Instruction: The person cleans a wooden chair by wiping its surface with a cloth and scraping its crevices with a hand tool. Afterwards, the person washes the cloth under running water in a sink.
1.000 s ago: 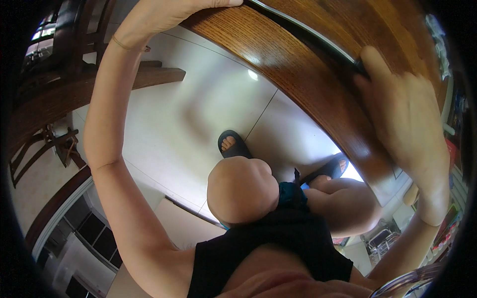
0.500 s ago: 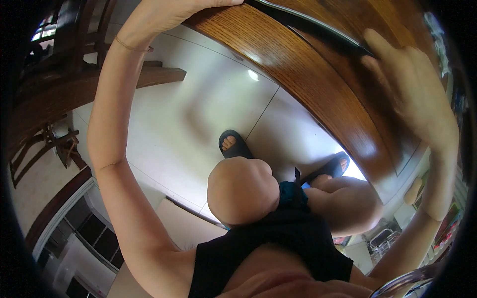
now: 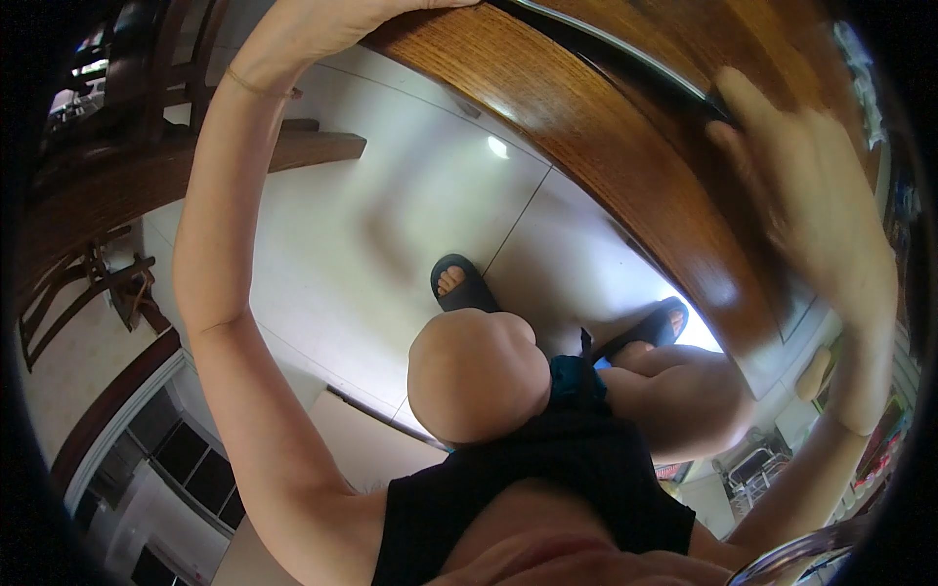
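A dark flat thing with a silvery edge lies along the brown wooden furniture, its far part cut off by the top of the view. At its near corner, the thumb and forefinger of my right hand close round it. The other fingers of that hand are blurred and partly hidden. My left hand is at the upper left, beside the wood's far end. Its thumb lies near the wood's edge, while its fingers are out of frame, so its grip cannot be seen.
Below the wood is a pale tiled floor, with my bent knees and sandalled feet over it. Dark wooden furniture stands at the left. A metal rack and assorted items show at the lower right.
My right hand has shifted up and slightly right, then back down a little, and the dark thing's near corner has moved with it. My left hand has barely moved.
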Demonstrator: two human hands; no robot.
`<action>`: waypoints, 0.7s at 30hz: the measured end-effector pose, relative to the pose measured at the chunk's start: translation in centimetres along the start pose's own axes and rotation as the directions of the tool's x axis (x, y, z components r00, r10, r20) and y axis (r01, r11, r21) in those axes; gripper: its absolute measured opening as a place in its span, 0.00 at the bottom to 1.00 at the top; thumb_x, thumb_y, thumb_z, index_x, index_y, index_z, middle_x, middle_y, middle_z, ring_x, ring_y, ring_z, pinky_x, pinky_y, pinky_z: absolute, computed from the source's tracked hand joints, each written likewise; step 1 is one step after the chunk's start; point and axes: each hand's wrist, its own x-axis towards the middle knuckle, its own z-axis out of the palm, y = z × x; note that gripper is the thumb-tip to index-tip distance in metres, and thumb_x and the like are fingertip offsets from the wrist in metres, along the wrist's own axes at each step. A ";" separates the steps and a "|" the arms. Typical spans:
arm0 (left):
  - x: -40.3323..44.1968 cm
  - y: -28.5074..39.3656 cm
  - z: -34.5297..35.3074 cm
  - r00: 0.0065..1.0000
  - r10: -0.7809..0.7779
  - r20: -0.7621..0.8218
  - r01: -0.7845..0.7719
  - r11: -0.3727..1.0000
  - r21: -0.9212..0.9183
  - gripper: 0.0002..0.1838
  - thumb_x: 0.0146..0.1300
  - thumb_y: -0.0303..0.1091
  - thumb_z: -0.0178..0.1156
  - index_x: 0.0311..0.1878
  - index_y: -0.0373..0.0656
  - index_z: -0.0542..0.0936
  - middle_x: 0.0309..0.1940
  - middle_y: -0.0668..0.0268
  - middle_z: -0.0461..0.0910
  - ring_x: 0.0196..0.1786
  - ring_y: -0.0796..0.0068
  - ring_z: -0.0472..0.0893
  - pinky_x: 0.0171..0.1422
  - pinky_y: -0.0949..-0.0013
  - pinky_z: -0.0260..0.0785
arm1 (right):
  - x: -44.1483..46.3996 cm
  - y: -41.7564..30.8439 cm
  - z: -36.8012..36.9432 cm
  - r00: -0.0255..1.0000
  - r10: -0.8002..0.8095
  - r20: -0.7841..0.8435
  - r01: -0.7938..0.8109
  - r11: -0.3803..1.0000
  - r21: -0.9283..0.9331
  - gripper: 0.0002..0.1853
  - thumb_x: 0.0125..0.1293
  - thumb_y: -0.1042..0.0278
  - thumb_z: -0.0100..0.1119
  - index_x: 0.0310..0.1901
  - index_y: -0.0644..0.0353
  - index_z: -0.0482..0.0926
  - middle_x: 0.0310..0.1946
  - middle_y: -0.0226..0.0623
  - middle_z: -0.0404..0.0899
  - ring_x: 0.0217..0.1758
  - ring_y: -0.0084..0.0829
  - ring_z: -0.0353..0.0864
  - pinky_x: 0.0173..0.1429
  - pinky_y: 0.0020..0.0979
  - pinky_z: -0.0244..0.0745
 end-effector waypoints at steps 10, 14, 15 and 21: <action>-0.1 -0.2 0.2 0.999 0.034 -0.013 -0.035 0.999 -0.017 0.06 0.47 0.33 0.66 0.26 0.44 0.80 0.44 0.65 0.69 0.53 0.70 0.64 0.61 0.63 0.47 | -0.6 -1.1 0.4 0.989 -0.061 -0.132 0.043 0.990 -0.135 0.07 0.63 0.68 0.49 0.41 0.58 0.68 0.14 0.42 0.69 0.17 0.40 0.72 0.22 0.35 0.64; -0.1 -0.4 0.1 0.999 0.032 -0.012 -0.032 0.999 -0.005 0.06 0.46 0.32 0.66 0.26 0.43 0.80 0.44 0.65 0.69 0.53 0.70 0.64 0.61 0.64 0.48 | -0.4 0.4 -0.2 0.995 -0.083 -0.054 0.078 0.993 -0.090 0.16 0.62 0.65 0.52 0.51 0.57 0.70 0.24 0.40 0.72 0.27 0.36 0.71 0.33 0.33 0.65; 0.0 -0.2 0.0 1.000 0.018 -0.011 -0.018 1.000 -0.005 0.06 0.46 0.32 0.66 0.26 0.43 0.80 0.44 0.65 0.69 0.53 0.70 0.64 0.61 0.64 0.48 | -0.5 0.7 -0.1 0.999 -0.039 -0.010 0.038 0.997 -0.065 0.18 0.62 0.64 0.53 0.53 0.56 0.70 0.27 0.39 0.72 0.29 0.35 0.70 0.36 0.32 0.65; 0.3 1.5 -0.4 0.993 -0.106 0.059 0.101 0.992 0.068 0.06 0.46 0.31 0.66 0.28 0.43 0.80 0.44 0.66 0.69 0.53 0.71 0.64 0.61 0.65 0.49 | -1.8 2.2 1.0 0.999 0.022 -0.034 -0.023 1.000 -0.011 0.21 0.61 0.64 0.55 0.56 0.55 0.69 0.28 0.36 0.70 0.30 0.31 0.69 0.36 0.29 0.65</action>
